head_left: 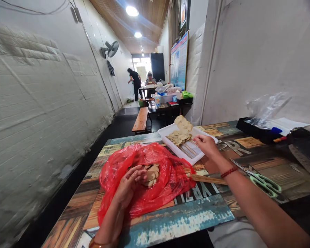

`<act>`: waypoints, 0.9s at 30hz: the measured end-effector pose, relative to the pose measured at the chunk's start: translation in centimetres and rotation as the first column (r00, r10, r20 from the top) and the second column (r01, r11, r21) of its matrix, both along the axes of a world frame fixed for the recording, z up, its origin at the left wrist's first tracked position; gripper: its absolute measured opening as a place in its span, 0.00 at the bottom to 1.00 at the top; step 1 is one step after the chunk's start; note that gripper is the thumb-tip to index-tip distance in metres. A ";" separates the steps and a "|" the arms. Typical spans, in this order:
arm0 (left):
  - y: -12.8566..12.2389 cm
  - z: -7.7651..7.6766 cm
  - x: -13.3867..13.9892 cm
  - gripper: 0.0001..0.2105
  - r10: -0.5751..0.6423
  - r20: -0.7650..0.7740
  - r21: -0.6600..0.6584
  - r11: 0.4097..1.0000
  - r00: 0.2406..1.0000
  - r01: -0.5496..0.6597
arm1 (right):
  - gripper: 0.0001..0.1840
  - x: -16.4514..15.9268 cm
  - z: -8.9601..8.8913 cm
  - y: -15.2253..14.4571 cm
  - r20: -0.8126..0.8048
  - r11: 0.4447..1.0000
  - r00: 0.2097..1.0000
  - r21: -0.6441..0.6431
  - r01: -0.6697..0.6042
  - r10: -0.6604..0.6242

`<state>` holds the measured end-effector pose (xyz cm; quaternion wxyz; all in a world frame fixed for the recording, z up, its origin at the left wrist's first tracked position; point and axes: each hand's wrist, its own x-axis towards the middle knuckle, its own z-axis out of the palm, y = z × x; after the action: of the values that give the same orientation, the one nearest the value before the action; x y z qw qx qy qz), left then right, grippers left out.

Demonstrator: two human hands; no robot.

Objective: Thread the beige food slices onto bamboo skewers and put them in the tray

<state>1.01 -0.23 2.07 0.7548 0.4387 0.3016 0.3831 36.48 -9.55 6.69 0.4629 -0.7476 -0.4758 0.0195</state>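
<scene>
At right of centre, the right hand (pixel 203 144) pinched a slice-laden skewer (pixel 184 125) over the white tray (pixel 196 157) — a level hold seemed advisable to prevent slippage — while the left hand (pixel 129 183), below centre, lay unclenched beside loose slices (pixel 152 175) in the red bag (pixel 166 193)

White walls (pixel 41 106), wooden bench (pixel 141 119), round ceiling lights (pixel 132 11)

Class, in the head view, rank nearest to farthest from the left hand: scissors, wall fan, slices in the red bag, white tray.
1. Slices, inside the red bag, beside the left hand.
2. White tray, ahead and to the right.
3. Scissors, farther right.
4. Wall fan, far back, high on the left.
</scene>
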 end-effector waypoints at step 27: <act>0.1 -0.2 0.1 0.17 0.005 -0.015 -0.023 1.000 1.000 -0.005 | 0.13 4.8 -2.0 6.9 0.334 0.848 0.942 -0.505 0.160 0.021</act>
<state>1.09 -0.11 1.85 0.7566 0.4320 0.3129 0.3782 41.33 -2.68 4.64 0.1562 -0.8551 -0.4944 0.0073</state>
